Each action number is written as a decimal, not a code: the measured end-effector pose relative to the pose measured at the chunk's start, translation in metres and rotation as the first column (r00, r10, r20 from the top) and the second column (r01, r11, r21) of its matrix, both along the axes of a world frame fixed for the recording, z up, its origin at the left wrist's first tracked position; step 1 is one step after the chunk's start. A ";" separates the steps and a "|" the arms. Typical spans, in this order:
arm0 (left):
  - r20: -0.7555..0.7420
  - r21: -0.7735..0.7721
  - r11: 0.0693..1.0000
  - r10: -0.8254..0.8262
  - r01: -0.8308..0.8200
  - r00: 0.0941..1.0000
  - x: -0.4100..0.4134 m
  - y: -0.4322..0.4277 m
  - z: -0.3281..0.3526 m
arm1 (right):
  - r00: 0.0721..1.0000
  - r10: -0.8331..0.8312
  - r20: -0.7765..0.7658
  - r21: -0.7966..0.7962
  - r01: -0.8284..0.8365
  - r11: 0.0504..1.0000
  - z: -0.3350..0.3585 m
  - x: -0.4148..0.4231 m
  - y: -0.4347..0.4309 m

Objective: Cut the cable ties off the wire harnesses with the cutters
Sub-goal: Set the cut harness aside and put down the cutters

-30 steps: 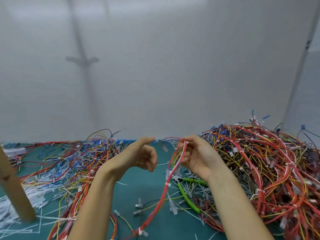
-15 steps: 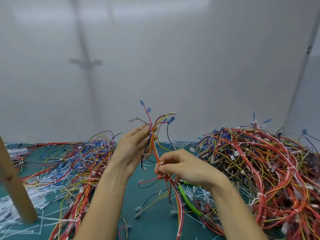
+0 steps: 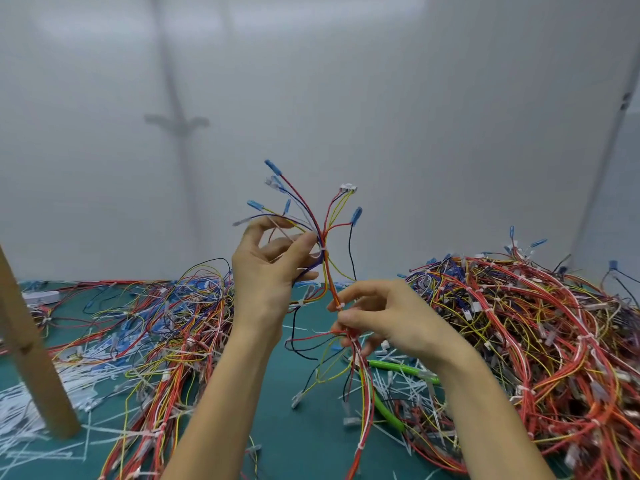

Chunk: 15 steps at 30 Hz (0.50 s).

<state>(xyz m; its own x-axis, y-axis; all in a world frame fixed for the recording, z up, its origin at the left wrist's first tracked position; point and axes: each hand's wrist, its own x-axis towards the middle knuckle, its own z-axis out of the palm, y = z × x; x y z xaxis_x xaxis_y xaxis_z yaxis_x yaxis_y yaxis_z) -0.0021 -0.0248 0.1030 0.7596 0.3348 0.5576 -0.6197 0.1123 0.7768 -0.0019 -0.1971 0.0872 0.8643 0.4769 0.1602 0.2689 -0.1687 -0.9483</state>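
— Any writing you can read from your end?
— None on my feed. The white connector (image 3: 348, 187) at the top of the harness (image 3: 330, 282) is too small for me to make out any marking.
— And the green cutters (image 3: 398, 368) on the counter (image 3: 304, 445)?
— I see only plain green grips, with no legible brand or number. I can't read anything on the wall (image 3: 415, 116) behind either.

Two bare forearms raised side by side, left hand (image 3: 268, 271) higher, fingers curled (thumb at the bundle), pinching the wire harness (image 3: 331, 289), right hand (image 3: 391, 320) lower, fingertips pinching the same harness
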 end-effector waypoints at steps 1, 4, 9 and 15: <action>0.002 -0.021 1.000 -0.007 0.007 1.000 -0.001 -0.001 0.001 | 1.000 -0.009 0.005 0.020 0.009 1.000 0.001 -0.001 -0.001; -0.027 -0.067 0.998 -0.015 0.014 1.000 -0.001 0.000 0.002 | 0.999 -0.047 0.014 0.110 0.045 0.993 0.005 -0.002 -0.002; -0.278 -0.052 0.998 -0.053 0.040 0.959 0.003 0.004 -0.003 | 0.980 -0.169 0.101 0.230 0.142 0.963 0.010 -0.001 -0.002; -0.442 0.190 0.981 0.057 0.031 0.895 0.008 0.010 -0.014 | 0.928 -0.339 0.153 0.402 0.255 0.880 0.012 0.001 -0.001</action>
<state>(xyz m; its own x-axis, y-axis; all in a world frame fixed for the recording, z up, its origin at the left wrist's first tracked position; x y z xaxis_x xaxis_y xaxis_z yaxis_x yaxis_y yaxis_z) 0.0054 -0.0153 0.0886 0.9381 0.2700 0.2168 -0.2061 -0.0677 0.9762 -0.0010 -0.1979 0.0995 0.8805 0.0727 0.4685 0.4634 0.0769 -0.8828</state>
